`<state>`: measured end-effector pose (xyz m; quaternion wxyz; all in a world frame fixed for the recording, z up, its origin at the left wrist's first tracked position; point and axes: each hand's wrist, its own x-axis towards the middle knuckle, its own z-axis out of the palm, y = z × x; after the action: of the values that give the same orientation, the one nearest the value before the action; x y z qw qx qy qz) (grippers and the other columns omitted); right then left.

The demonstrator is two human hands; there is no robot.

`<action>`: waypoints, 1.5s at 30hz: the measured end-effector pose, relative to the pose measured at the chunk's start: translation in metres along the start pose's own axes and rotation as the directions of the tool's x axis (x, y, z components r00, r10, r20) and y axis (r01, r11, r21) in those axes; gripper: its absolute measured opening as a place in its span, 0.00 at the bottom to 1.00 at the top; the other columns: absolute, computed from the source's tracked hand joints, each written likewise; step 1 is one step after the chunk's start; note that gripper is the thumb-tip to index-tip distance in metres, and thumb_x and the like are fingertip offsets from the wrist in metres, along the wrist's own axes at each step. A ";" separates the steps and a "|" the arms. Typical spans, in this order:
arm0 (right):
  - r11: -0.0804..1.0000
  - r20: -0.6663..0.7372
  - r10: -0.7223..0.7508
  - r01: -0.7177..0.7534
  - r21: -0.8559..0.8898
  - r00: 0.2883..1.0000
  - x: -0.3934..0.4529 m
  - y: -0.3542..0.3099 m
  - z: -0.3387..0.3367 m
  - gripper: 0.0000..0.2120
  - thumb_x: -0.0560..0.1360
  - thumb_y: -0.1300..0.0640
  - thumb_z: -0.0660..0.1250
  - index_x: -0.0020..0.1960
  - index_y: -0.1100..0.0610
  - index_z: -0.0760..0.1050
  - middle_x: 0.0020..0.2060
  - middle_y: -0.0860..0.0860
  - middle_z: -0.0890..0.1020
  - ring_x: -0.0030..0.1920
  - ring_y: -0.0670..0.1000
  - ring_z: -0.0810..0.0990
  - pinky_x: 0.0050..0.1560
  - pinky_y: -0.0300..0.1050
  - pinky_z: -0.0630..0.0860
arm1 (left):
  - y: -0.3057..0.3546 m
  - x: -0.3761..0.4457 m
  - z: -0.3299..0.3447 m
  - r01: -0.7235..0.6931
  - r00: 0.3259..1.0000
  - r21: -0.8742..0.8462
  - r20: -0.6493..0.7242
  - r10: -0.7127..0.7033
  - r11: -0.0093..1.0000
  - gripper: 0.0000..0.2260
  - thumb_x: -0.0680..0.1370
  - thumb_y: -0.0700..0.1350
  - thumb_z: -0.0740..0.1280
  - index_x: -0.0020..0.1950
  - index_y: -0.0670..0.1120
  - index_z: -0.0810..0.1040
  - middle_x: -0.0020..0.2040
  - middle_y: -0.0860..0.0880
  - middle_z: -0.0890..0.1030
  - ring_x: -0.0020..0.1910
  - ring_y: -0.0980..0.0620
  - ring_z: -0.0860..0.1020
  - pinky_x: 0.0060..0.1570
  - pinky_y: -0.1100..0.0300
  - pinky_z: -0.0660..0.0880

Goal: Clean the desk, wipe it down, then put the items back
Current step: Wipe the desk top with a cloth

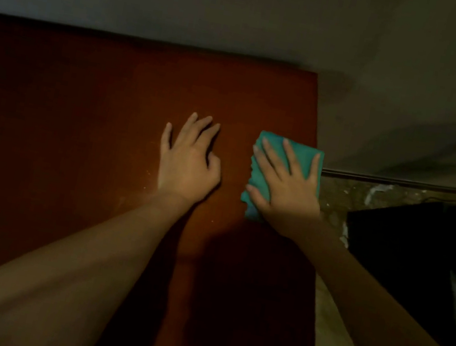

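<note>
Wiping is the step in hand, I think. The right hand (285,186) lies flat on a folded teal cloth (262,176), with its fingers spread out straight and pressing the cloth down — it does not curl round it. The cloth sits on the red-brown wooden desk (78,116), close to the desk's right edge and about halfway back. One corner of the cloth reaches that edge.

The left hand (187,162) rests on the bare wood just beside the cloth, not touching it. Its fingers are loose and a little bent, and it holds nothing. It looks like it is steadying the person.

A few small pale specks show on the wood near the left wrist, so that part may need a wipe. None of the desk's items can be seen on top — they seem to be put away somewhere out of view. A dark black thing (417,267) stands on the floor to the right; I cannot tell what it is.

Next, the cloth likely needs to slide left across the wood, pressed flat, and the left hand must lift out of its way.
</note>
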<state>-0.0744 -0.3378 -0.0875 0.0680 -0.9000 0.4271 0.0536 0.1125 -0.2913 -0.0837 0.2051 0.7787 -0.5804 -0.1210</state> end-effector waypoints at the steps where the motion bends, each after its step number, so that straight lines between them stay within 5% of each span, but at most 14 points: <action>1: 1.000 0.008 0.029 -0.029 0.012 1.000 -0.008 0.009 -0.001 0.33 0.75 0.36 0.46 0.76 0.48 0.54 0.76 0.46 0.57 0.76 0.54 0.51 0.68 0.69 0.40 | 0.000 0.000 0.000 -0.002 1.000 -0.006 0.002 0.002 1.000 0.23 0.76 0.45 0.58 0.72 0.47 0.67 0.73 0.50 0.66 0.75 0.53 0.55 0.73 0.48 0.42; 5: 0.950 -0.011 0.270 -0.265 0.167 0.963 -0.008 0.026 -0.005 0.30 0.79 0.38 0.49 0.77 0.46 0.47 0.77 0.44 0.48 0.77 0.54 0.42 0.68 0.70 0.38 | -0.004 -0.004 -0.001 -0.012 1.000 -0.069 -0.007 0.011 0.998 0.22 0.76 0.44 0.58 0.70 0.46 0.69 0.72 0.50 0.67 0.75 0.54 0.56 0.73 0.50 0.40; 10: 0.905 -0.026 0.412 -0.405 0.127 0.911 0.018 0.007 -0.007 0.30 0.80 0.40 0.47 0.78 0.50 0.44 0.77 0.47 0.46 0.76 0.57 0.41 0.69 0.70 0.40 | -0.013 -0.028 -0.006 -0.089 0.996 -0.079 0.022 0.091 0.993 0.22 0.75 0.44 0.57 0.70 0.46 0.70 0.72 0.49 0.68 0.75 0.54 0.58 0.73 0.54 0.41; 18: 0.984 0.011 0.177 -0.177 0.020 0.984 -0.039 -0.061 0.005 0.31 0.79 0.38 0.46 0.78 0.49 0.45 0.77 0.46 0.46 0.76 0.57 0.40 0.70 0.66 0.36 | -0.023 -0.083 -0.015 -0.153 0.985 -0.021 0.077 0.154 0.988 0.24 0.74 0.46 0.55 0.71 0.46 0.69 0.73 0.49 0.67 0.75 0.53 0.58 0.73 0.54 0.43; 22: 1.000 -0.032 0.005 -0.004 0.008 0.999 -0.119 -0.098 0.028 0.30 0.77 0.38 0.46 0.75 0.50 0.59 0.75 0.48 0.61 0.76 0.58 0.53 0.71 0.68 0.46 | -0.024 -0.111 -0.019 -0.166 0.980 -0.012 0.110 0.166 0.986 0.25 0.74 0.47 0.55 0.71 0.46 0.68 0.73 0.48 0.66 0.75 0.53 0.57 0.73 0.52 0.42; 25: 1.000 -0.073 -0.006 0.006 -0.003 0.997 -0.171 -0.093 0.045 0.29 0.76 0.38 0.51 0.74 0.50 0.59 0.73 0.49 0.64 0.74 0.57 0.55 0.70 0.64 0.45 | -0.024 -0.136 -0.020 -0.201 0.970 -0.019 0.138 0.202 0.979 0.25 0.74 0.47 0.55 0.71 0.46 0.68 0.73 0.49 0.66 0.75 0.53 0.56 0.73 0.51 0.42; 30: 0.967 -0.053 0.253 -0.250 0.052 0.966 -0.195 -0.070 0.037 0.31 0.76 0.37 0.48 0.75 0.49 0.58 0.74 0.49 0.62 0.75 0.56 0.54 0.70 0.68 0.51 | -0.034 -0.176 -0.027 -0.269 0.944 -0.063 0.184 0.276 0.961 0.24 0.75 0.48 0.53 0.71 0.46 0.69 0.72 0.49 0.68 0.74 0.53 0.58 0.74 0.53 0.41; 34: 0.797 -0.041 0.594 -0.580 0.169 0.804 -0.155 -0.078 0.028 0.31 0.78 0.36 0.44 0.77 0.48 0.48 0.77 0.47 0.50 0.77 0.56 0.45 0.71 0.65 0.41 | -0.048 -0.202 -0.039 -0.310 0.923 -0.086 0.210 0.322 0.947 0.25 0.74 0.48 0.52 0.69 0.45 0.71 0.70 0.48 0.71 0.72 0.53 0.62 0.72 0.64 0.36; 36: 0.746 -0.019 0.653 -0.638 0.190 0.757 -0.133 -0.089 0.025 0.30 0.80 0.38 0.46 0.78 0.49 0.45 0.77 0.48 0.47 0.77 0.57 0.42 0.71 0.65 0.39 | -0.056 -0.212 -0.043 -0.313 0.918 -0.092 0.227 0.326 0.945 0.25 0.73 0.47 0.53 0.69 0.45 0.72 0.69 0.48 0.72 0.72 0.53 0.62 0.72 0.65 0.36; 45: 0.910 0.004 0.405 -0.404 0.092 0.914 -0.116 -0.188 0.026 0.31 0.80 0.38 0.46 0.78 0.49 0.43 0.77 0.48 0.46 0.76 0.58 0.41 0.71 0.64 0.36 | -0.087 -0.252 -0.058 -0.253 0.934 -0.172 0.212 0.286 0.952 0.23 0.73 0.41 0.57 0.68 0.41 0.71 0.68 0.45 0.72 0.71 0.49 0.64 0.73 0.66 0.41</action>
<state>-0.0021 -0.1272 -0.0809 0.0931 -0.7884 0.6067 0.0400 0.1367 -0.0197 -0.0850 0.2048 0.6553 -0.6919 -0.2235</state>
